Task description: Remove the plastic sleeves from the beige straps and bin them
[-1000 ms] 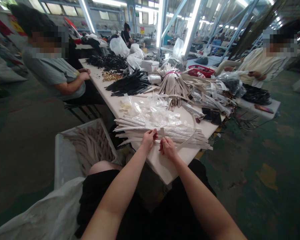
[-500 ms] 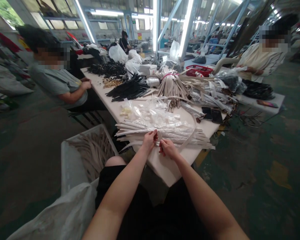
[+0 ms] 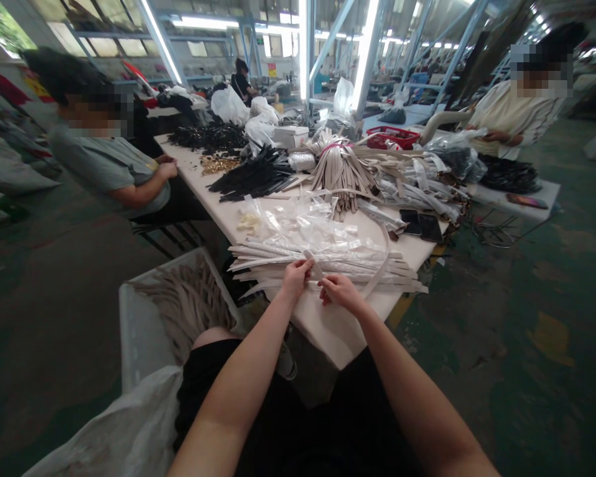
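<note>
Grip: I see my left hand and right hand, fingers pinching a pale strip | Place: over the desk, beside bundled strips | Risk: its looped tail could snag the bundled strips; uneven pinching could twist it loose.

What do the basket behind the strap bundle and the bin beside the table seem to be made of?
The red basket looks like glossy plastic, judging by its slotted, molded wall. The pale bin seems to be duller, semi-translucent plastic, with a smooth wall and a rim.
</note>
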Motion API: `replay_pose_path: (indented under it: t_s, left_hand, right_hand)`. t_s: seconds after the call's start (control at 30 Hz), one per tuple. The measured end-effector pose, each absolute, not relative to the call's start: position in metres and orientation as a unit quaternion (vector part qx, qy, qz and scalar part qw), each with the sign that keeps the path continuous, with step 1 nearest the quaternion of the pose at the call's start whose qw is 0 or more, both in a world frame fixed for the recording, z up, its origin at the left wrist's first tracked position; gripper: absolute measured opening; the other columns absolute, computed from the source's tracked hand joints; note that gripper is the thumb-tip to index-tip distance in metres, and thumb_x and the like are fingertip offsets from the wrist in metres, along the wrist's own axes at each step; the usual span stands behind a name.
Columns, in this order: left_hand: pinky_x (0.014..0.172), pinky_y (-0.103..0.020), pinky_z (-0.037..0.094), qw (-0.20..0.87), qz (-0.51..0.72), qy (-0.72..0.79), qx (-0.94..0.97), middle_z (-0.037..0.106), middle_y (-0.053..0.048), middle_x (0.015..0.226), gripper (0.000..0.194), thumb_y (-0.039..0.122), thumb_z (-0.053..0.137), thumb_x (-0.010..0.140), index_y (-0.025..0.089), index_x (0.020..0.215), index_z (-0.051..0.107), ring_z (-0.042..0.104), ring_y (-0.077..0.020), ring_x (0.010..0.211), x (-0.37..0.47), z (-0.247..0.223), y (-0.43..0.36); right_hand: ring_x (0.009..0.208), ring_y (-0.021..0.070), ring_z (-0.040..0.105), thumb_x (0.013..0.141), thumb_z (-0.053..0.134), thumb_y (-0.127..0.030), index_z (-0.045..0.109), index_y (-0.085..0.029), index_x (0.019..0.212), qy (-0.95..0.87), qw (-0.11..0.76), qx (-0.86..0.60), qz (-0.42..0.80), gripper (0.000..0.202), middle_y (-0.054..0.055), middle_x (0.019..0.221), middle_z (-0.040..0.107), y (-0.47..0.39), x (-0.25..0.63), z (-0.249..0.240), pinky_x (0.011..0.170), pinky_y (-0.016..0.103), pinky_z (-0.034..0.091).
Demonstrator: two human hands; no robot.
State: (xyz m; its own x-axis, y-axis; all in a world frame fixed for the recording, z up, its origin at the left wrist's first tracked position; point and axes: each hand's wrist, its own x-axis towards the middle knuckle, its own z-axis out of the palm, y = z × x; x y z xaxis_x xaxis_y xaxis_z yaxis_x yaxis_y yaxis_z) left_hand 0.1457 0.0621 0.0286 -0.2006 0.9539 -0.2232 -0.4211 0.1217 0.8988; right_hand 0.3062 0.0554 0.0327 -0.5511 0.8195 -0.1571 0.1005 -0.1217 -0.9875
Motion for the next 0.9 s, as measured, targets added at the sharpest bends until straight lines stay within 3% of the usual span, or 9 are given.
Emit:
replay_pose_path:
  t_s: [0.23,0.43,0.6,0.77,0.9]
  left_hand:
    - [0.045,-0.023,0.032,0.607,0.542,0.486,0.319,0.056,0.0,0.055,0.042,0.048,0.088,0.06,0.013,0.067,0.066,0.047,-0.0082,0.046,0.159,0.026,0.047]
    - [0.044,-0.022,0.028,0.565,0.602,0.498,0.265,0.054,0.002,0.055,0.043,0.048,0.089,0.056,0.014,0.07,0.067,0.042,-0.0062,0.044,0.158,0.032,0.042]
    - [0.045,-0.022,0.029,0.603,0.538,0.496,0.317,0.057,-0.002,0.056,0.044,0.051,0.087,0.059,0.012,0.067,0.068,0.044,-0.0071,0.045,0.168,0.034,0.033]
    - [0.046,-0.022,0.03,0.58,0.58,0.498,0.28,0.053,0.001,0.053,0.043,0.05,0.088,0.058,0.014,0.067,0.067,0.043,-0.0067,0.045,0.166,0.039,0.035]
    - [0.045,-0.024,0.03,0.605,0.528,0.501,0.324,0.056,-0.002,0.054,0.042,0.051,0.087,0.06,0.013,0.065,0.068,0.046,-0.0084,0.046,0.172,0.033,0.03]
  right_hand:
    - [0.047,0.0129,0.061,0.096,0.044,-0.046,0.065,-0.018,0.08,-0.675,0.31,-0.457,0.49,0.038,0.003,0.065,0.069,0.046,0.315,0.043,0.048,0.022,0.045]
    - [0.053,0.0136,0.062,0.095,0.05,-0.036,0.061,-0.02,0.067,-0.764,0.268,-0.467,0.356,0.035,0.001,0.06,0.067,0.027,0.329,0.051,0.056,0.023,0.042]
    - [0.053,0.0129,0.06,0.098,0.043,-0.034,0.061,-0.02,0.071,-0.755,0.274,-0.471,0.364,0.035,0.0,0.063,0.068,0.028,0.331,0.056,0.058,0.023,0.041]
    - [0.06,0.0171,0.06,0.096,0.049,-0.036,0.063,-0.021,0.069,-0.77,0.295,-0.481,0.299,0.034,0.003,0.064,0.067,0.03,0.34,0.06,0.06,0.026,0.038]
    - [0.057,0.0174,0.058,0.098,0.044,-0.036,0.064,-0.021,0.069,-0.755,0.299,-0.487,0.321,0.038,0.003,0.061,0.065,0.027,0.342,0.058,0.059,0.027,0.038]
